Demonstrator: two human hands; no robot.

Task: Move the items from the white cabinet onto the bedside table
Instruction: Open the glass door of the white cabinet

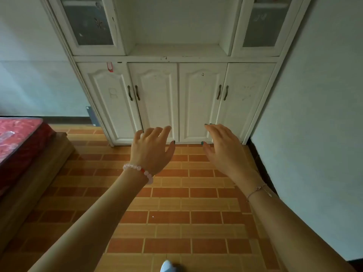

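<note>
Brick-pattern floor (176,222), left hand (151,152) and right hand (222,152) fingers spread, empty, white cabinet (176,103) shut

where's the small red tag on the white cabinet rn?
Head view, upper left of centre: the small red tag hangs at the top edge of the white cabinet's leftmost lower door, above and left of the left pair of dark handles.

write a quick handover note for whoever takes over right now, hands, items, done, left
Left hand: open, empty, stretched toward the white cabinet.
Right hand: open, empty, same reach.
Items: none in view. All four lower doors are shut, the middle open shelf looks bare, and the upper glass doors are too cloudy to see through.
Bedside table: not in view.
Done: nothing that shows.
Left: open the doors, find the items, carry them all over.
</note>
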